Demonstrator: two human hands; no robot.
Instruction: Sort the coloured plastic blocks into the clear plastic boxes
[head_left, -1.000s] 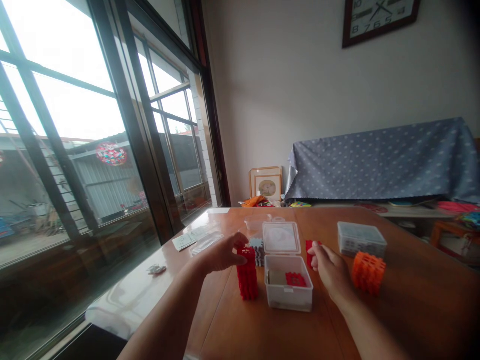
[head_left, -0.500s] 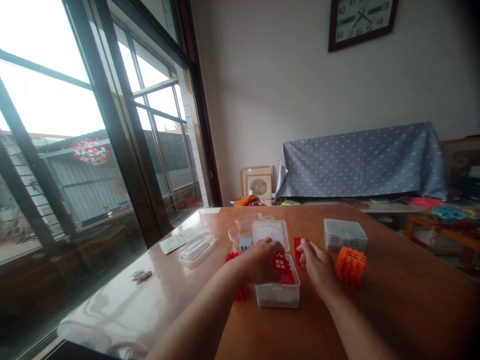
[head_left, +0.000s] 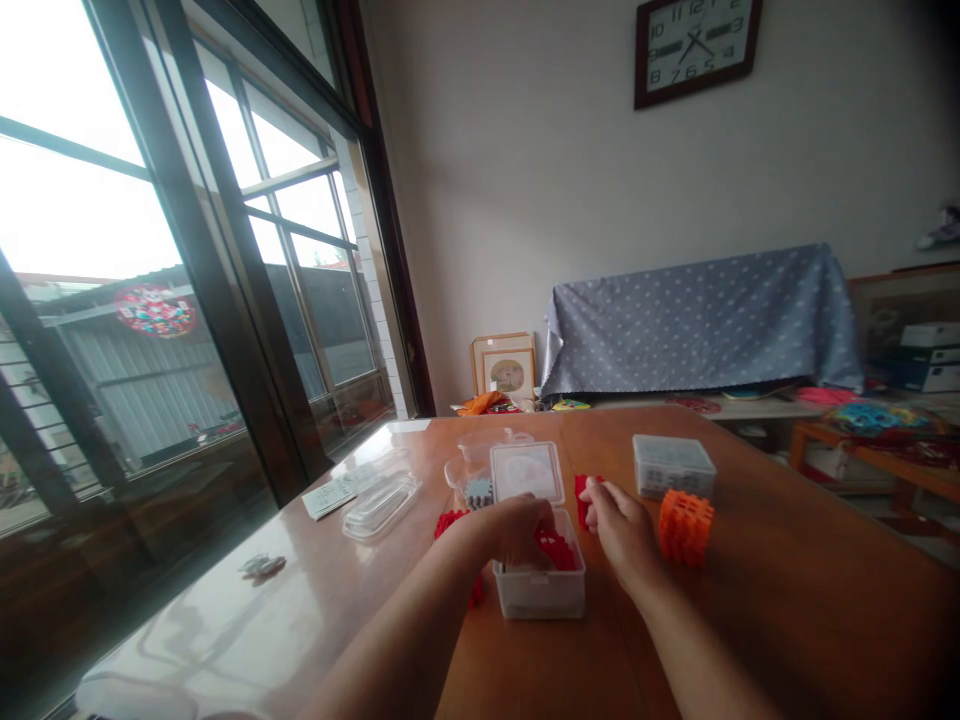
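Observation:
My left hand point(head_left: 519, 530) reaches into an open clear plastic box point(head_left: 538, 598), its fingers curled on a red plastic building piece point(head_left: 555, 548) with notched edges. The hand hides part of that piece and of the box's inside. Just right of the box, my right hand point(head_left: 616, 522) pinches another red building piece point(head_left: 582, 498), held upright near the table. The box's lid point(head_left: 526, 472) is tipped back at the far side. More red notched pieces point(head_left: 450, 522) stand left of the box, partly behind my left forearm.
An orange block of notched pieces point(head_left: 686, 528) and a closed clear box point(head_left: 673, 466) stand on the right of the wooden table point(head_left: 780, 570). Grey pieces point(head_left: 478, 492), clear lids point(head_left: 381, 506), a paper sheet point(head_left: 334, 494) and a small packet point(head_left: 262, 566) lie to the left.
My left hand has gone lower into the box, and the red piece under its fingers has tilted down. My right hand still holds its red piece. The whole view has shifted slightly.

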